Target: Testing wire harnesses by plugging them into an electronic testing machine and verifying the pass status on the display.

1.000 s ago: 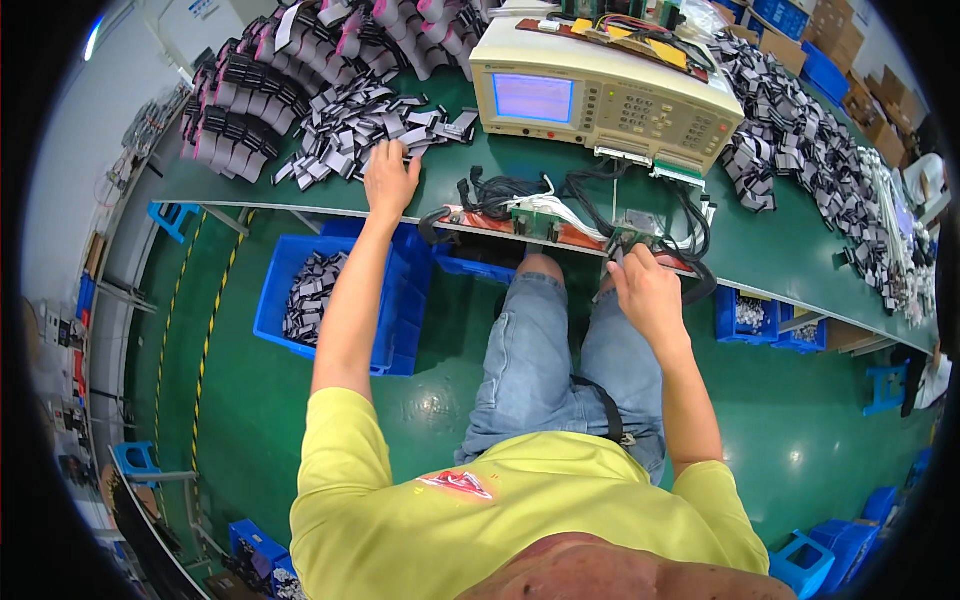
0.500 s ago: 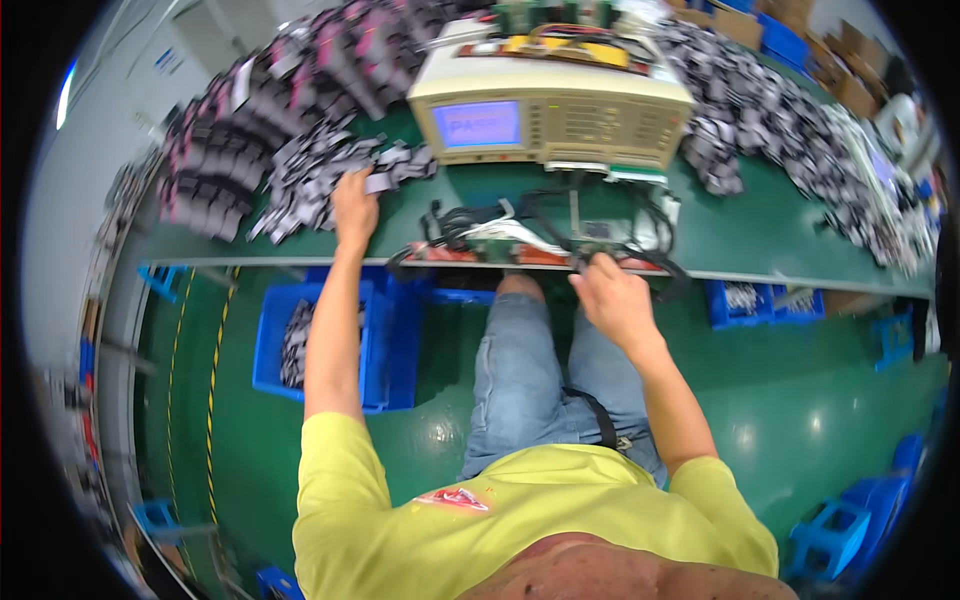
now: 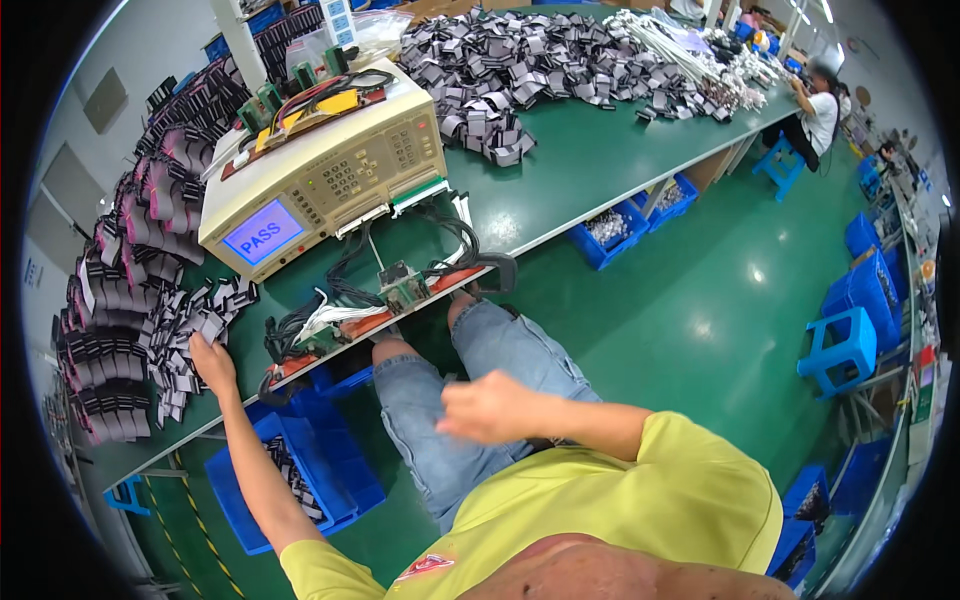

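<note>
My left hand (image 3: pixel 212 366) reaches into a loose pile of short grey ribbon cables with black connectors (image 3: pixel 178 335) at the left of the bench. Its fingers are closed on one ribbon cable (image 3: pixel 211 326) at the pile's near side. My right hand (image 3: pixel 488 407) is above my lap, off the bench edge, fingers curled and smeared by motion. A small dark bit shows at its fingertips, too blurred to name. Between the hands, a test fixture with green circuit boards (image 3: pixel 404 291) and black and white wires sits at the bench edge, below the beige tester (image 3: pixel 330 170) with its lit blue screen.
Bundled ribbon cables (image 3: pixel 110 350) are stacked at the far left, and a large heap (image 3: pixel 530 60) covers the back of the green bench (image 3: pixel 560 185). A blue bin (image 3: pixel 340 470) stands under the left side. A person (image 3: pixel 822 115) sits at the far right.
The view has turned to the right. My right hand has left the fixture at the bench edge and moved back over my lap. My left hand stays at the cable pile.
</note>
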